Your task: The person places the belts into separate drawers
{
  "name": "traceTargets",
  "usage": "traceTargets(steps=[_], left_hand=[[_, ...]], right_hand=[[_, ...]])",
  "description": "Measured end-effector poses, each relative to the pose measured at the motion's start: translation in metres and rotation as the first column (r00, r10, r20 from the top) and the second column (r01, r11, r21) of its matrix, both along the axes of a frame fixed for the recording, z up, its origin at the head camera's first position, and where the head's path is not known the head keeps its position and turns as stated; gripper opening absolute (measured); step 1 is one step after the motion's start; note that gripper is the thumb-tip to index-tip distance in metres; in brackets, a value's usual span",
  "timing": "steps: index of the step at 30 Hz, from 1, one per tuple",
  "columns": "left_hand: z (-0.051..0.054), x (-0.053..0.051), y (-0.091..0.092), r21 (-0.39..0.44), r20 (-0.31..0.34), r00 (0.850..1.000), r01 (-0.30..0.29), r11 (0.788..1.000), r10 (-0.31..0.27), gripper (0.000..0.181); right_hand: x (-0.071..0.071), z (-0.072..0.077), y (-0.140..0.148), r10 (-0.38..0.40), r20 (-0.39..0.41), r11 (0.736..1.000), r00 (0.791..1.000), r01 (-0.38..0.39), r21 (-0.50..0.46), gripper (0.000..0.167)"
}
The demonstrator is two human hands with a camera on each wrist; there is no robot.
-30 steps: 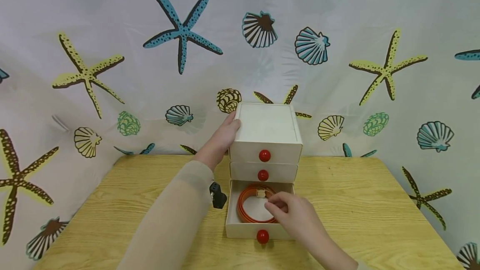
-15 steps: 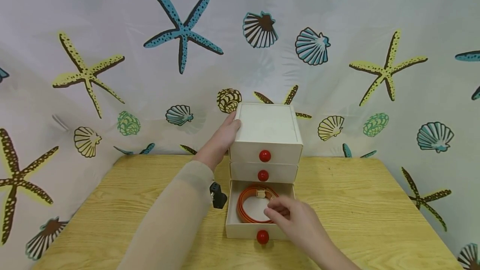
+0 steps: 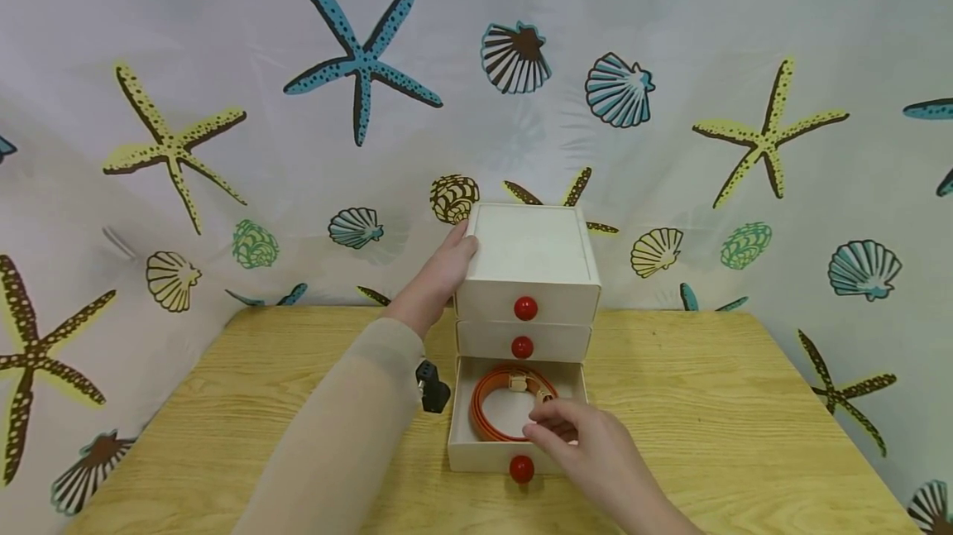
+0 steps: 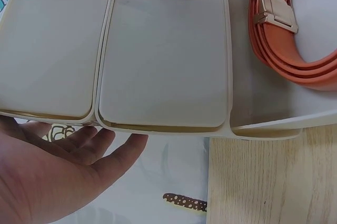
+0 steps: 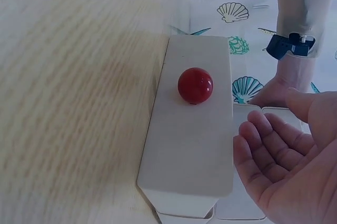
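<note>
A small white cabinet (image 3: 532,246) stands on the table, with its bottom drawer (image 3: 476,458) pulled out. Inside that drawer lies a coiled orange-brown belt (image 3: 480,415) with gold-coloured metal fittings, seen close in the left wrist view as well (image 4: 279,40). My left hand (image 3: 444,268) rests on the cabinet's left side, fingertips (image 4: 134,142) touching the wall. Over the drawer's right front corner hovers my right hand (image 3: 596,444), fingers loosely bent. In the right wrist view this hand (image 5: 295,166) holds nothing. It hides part of the belt and drawer.
Two upper drawers with red knobs (image 3: 525,308) are closed. The bottom drawer carries a red knob (image 5: 195,85) too. Wooden tabletop (image 3: 692,403) extends on both sides. Behind hangs a curtain (image 3: 417,155) printed with starfish and shells. A dark camera (image 3: 433,387) sits on the left wrist.
The right hand has drawn slightly back toward me, showing more of the belt's second gold fitting. The left hand, cabinet and belt stay where they were.
</note>
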State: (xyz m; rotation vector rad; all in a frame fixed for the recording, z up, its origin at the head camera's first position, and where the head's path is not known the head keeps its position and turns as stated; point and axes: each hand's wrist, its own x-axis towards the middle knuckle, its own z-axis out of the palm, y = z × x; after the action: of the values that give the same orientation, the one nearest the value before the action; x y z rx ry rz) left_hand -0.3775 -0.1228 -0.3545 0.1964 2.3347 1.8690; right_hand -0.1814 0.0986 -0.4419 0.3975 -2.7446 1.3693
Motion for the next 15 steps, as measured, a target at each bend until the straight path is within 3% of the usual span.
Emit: traceTargets(steps=[15], left_hand=[[-0.0007,-0.0010,-0.0003,-0.003,0.002,1.000,-0.002,1.000,0.002,0.067]], right_hand=[[0.0058,0.0045,-0.0025,0.048,0.166,0.997,0.985,-0.038,-0.065,0.022]])
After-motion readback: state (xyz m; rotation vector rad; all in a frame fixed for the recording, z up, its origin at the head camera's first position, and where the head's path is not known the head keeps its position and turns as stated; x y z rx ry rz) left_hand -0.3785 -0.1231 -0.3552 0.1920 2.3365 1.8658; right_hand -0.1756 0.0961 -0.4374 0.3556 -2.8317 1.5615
